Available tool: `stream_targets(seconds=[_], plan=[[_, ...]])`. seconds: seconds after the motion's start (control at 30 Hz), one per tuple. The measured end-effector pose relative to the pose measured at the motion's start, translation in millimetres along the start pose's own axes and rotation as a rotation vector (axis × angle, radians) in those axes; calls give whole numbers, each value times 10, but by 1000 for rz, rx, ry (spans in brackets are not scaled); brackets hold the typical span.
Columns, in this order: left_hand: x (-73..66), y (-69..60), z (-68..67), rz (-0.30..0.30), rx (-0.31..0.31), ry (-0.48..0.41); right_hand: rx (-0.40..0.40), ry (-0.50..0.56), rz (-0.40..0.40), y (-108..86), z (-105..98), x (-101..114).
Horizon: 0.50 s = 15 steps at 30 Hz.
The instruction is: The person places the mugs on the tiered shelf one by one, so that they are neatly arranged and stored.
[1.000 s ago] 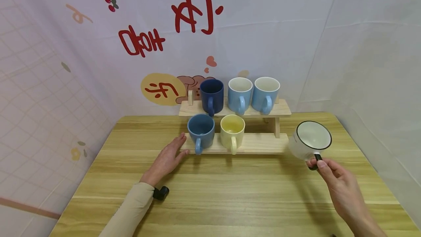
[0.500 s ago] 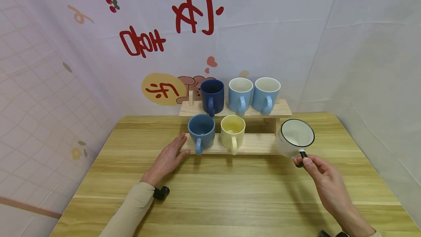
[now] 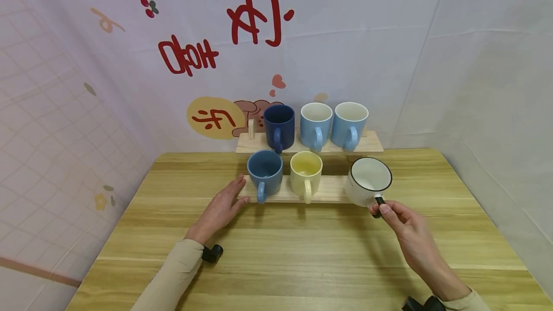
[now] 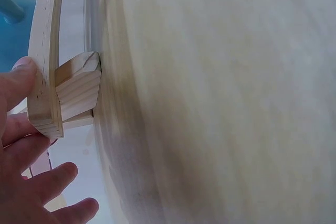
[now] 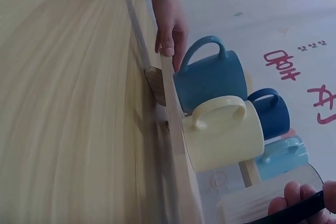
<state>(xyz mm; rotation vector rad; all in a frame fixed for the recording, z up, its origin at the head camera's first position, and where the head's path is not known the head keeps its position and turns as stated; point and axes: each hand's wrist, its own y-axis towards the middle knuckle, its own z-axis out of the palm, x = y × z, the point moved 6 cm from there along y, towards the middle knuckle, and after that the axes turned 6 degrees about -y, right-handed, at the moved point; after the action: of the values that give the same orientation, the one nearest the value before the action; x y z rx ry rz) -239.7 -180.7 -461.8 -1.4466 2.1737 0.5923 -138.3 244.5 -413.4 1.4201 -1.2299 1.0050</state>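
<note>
A white mug [image 3: 362,195] with a black rim and black handle is held by its handle in my right hand [image 3: 410,234], tilted over the right end of the rack's lower board [image 3: 332,188]. Whether its base touches the board I cannot tell. My left hand [image 3: 218,212] grips the left end of the two-tier wooden rack; in the left wrist view its thumb [image 4: 20,80] and index finger lie on either side of the board. On the lower board stand a medium-blue mug [image 3: 270,181] and a pale yellow mug [image 3: 302,184], handles toward me.
A navy mug [image 3: 282,131] and two light blue mugs, one in the middle [image 3: 312,131] and one at right [image 3: 345,128], stand on the upper board [image 3: 373,144]. Behind the wooden table [image 3: 298,253] hangs a printed white cloth [image 3: 371,47].
My right hand has carried the white mug leftward, from beside the rack to over the lower board's right end. The left hand stays at the rack's left end.
</note>
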Motion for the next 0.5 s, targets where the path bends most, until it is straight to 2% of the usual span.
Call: stream_targets(seconds=[0.5], plan=[[-17,-10,-7,40,-19,18,6,-44,52,174,224,-89]])
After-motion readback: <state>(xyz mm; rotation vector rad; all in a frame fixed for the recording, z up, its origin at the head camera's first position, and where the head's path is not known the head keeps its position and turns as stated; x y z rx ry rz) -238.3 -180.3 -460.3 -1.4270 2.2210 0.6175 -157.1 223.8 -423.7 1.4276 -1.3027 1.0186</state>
